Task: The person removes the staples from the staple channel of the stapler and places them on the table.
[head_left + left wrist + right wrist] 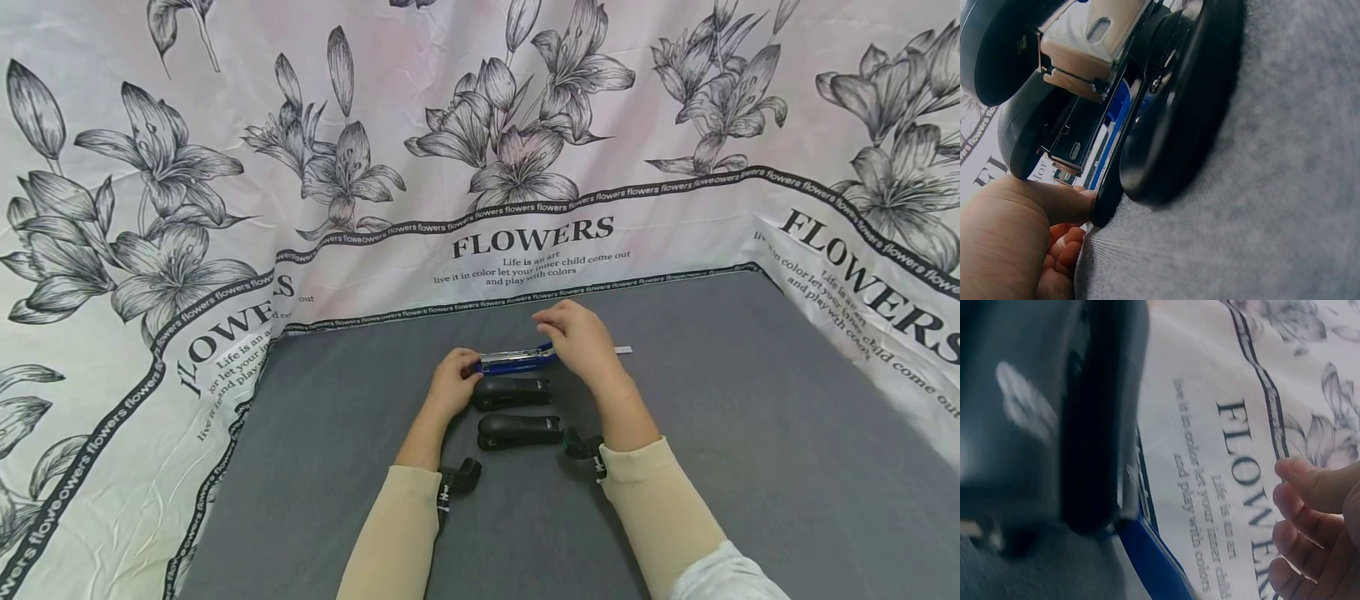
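A blue stapler (516,361) lies across the grey surface, its metal magazine exposed. My left hand (453,383) grips its left end; in the left wrist view, the thumb and fingers of that hand (1029,225) are partly behind a black stapler. Above the blue stapler's right end is my right hand (577,340), fingers curled. In the right wrist view, the right hand's (1322,531) thumb and index tips meet, with nothing visible between them, apart from the blue part (1154,562). A thin pale strip (624,350) shows just beyond the right hand.
Two black staplers, a nearer one (519,431) and a farther one (512,392), lie parallel in front of the blue one, between my forearms. Behind the grey surface (750,467) hangs a flower-printed cloth (532,242), which also runs along both sides.
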Tool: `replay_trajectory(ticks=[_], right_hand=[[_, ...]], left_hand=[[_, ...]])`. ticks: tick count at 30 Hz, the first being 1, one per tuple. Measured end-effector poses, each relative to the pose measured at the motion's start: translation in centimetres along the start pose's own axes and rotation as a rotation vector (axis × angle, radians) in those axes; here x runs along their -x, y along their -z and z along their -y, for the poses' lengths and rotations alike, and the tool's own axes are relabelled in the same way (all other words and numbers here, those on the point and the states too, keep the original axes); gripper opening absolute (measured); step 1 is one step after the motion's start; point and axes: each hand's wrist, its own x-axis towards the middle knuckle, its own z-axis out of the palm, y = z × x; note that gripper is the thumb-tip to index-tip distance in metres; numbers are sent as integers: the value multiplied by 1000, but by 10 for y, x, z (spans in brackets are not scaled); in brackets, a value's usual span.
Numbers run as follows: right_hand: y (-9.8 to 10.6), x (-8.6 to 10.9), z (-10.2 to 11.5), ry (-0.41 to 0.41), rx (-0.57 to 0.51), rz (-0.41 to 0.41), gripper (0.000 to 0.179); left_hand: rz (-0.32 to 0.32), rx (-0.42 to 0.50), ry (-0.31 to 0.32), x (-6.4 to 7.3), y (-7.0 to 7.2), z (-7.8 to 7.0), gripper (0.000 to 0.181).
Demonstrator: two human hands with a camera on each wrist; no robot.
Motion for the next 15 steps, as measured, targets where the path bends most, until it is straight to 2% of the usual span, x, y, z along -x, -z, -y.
replay_trajectory(ticks=[4, 9, 15], right_hand=[[-11, -1, 7, 25, 1, 64, 27], [-22, -1, 16, 21, 17, 184, 31], [-33, 0, 19, 43, 87, 317, 36]], left_hand=[[-1, 3, 0, 0, -1, 1, 32], [0, 4, 5, -1, -1, 2, 32], [0, 12, -2, -2, -1, 3, 31]])
